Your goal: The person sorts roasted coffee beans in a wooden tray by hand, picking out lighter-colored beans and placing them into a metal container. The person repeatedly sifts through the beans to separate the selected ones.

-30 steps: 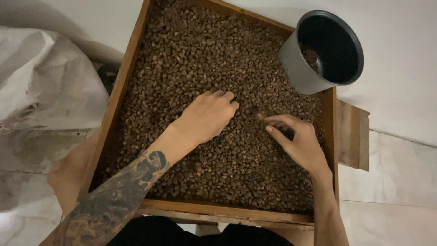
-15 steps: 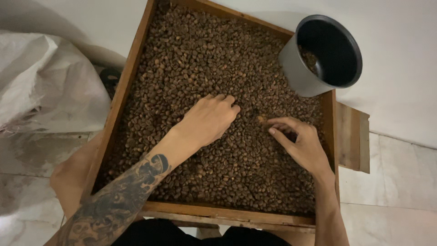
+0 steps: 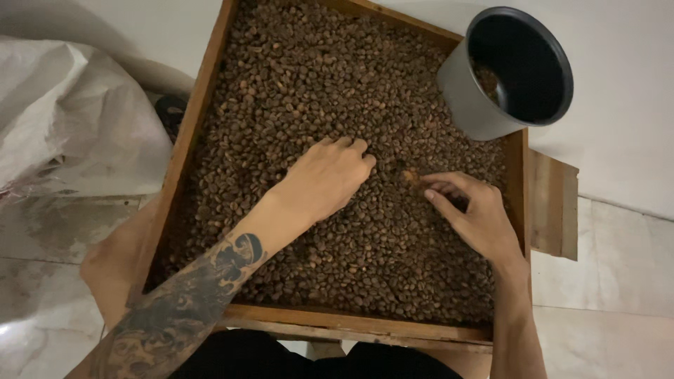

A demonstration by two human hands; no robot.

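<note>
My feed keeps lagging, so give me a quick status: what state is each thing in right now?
Wooden tray: full of brown beans.
Grey pot: upright, open, a few beans inside.
Left hand: palm down on the beans.
Right hand: fingers curled, resting on the beans.
White sack: crumpled beside the tray.

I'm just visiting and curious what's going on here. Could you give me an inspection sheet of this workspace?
Surface: wooden tray resting on the person's lap, over a pale stone floor.
Job's things: brown beans filling the tray; grey pot at the tray's far right corner.
Clutter: white sack at left.
Hands: left hand flat on the beans; right hand with fingertips on the beans.
Cables: nothing seen.
Surroundings: white wall.
</note>
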